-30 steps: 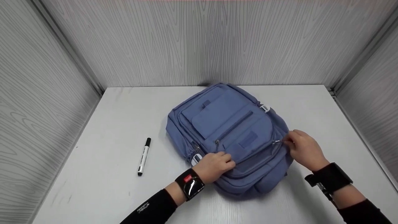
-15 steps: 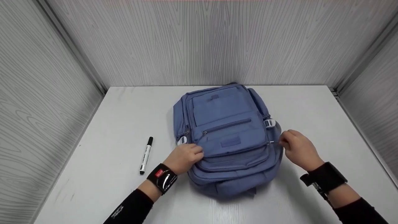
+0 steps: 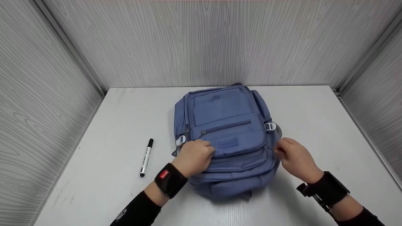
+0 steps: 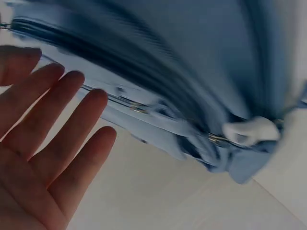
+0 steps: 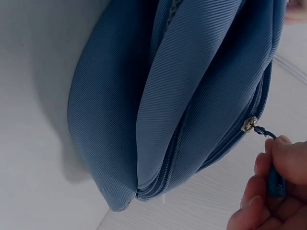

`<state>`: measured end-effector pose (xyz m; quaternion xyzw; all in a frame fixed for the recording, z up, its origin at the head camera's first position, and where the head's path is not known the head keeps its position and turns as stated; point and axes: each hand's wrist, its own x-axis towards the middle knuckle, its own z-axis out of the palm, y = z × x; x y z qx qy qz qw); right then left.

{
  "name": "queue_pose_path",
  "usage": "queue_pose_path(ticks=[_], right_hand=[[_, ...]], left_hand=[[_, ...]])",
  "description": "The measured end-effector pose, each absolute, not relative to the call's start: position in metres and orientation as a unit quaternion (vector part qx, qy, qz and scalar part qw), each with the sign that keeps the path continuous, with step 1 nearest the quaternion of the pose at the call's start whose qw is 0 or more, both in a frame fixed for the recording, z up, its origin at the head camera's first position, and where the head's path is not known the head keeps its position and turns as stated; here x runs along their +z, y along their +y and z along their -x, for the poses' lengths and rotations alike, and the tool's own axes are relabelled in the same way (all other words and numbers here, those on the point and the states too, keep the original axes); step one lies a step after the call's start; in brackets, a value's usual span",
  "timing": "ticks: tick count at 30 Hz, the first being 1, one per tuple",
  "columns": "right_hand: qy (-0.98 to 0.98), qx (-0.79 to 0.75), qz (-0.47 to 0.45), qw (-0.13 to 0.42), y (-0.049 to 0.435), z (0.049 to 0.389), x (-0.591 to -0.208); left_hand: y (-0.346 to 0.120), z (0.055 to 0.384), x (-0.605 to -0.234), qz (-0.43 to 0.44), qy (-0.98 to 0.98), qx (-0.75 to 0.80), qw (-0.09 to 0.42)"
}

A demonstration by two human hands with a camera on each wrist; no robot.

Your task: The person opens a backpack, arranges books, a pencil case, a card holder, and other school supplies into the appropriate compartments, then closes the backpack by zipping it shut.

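Observation:
A blue backpack (image 3: pixel 224 110) lies on the white table, its front pockets facing up. My right hand (image 3: pixel 296 160) is at the pack's right edge. In the right wrist view, its thumb and fingers pinch a blue zipper pull (image 5: pixel 276 182), and the cord runs to a metal slider (image 5: pixel 249 124). My left hand (image 3: pixel 195 157) is over the left side of the front pocket. Seen from the left wrist, that hand's fingers (image 4: pixel 79 122) are loosely extended beside the fabric and hold nothing. Whether they touch the bag cannot be told.
Left of the backpack lies a white marker (image 3: pixel 145 160) with a black cap. White strap buckles (image 3: pixel 270 126) sit on both sides of the pack. Grey wood-patterned panels (image 3: pixel 204 44) enclose the table at the back and sides.
The backpack has turned and its lower part has swung left. My left hand went left with the bag edge, then back right over the pocket. The right hand keeps pinching the zipper pull, slightly lower now.

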<state>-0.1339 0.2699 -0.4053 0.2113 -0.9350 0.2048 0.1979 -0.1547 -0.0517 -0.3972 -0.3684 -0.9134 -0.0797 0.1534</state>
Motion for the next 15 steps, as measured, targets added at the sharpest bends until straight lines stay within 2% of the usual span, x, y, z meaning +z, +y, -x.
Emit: queue_pose_path(ticks=[4, 8, 11, 15], right_hand=[[-0.93, 0.219, -0.21, 0.209, 0.268, 0.132, -0.406], [-0.926, 0.227, -0.208, 0.217, 0.264, 0.132, -0.407], [-0.924, 0.232, -0.21, 0.222, 0.262, 0.132, -0.408], [-0.92, 0.239, -0.212, 0.226, 0.262, 0.133, -0.409]], left_hand=[[0.001, 0.149, -0.375, 0.368, -0.92, -0.073, 0.115], [0.05, 0.15, -0.372, 0.343, -0.937, -0.013, 0.06], [0.076, 0.15, -0.381, 0.321, -0.942, 0.046, 0.084], [0.096, 0.148, -0.392, 0.304, -0.934, 0.09, 0.168]])
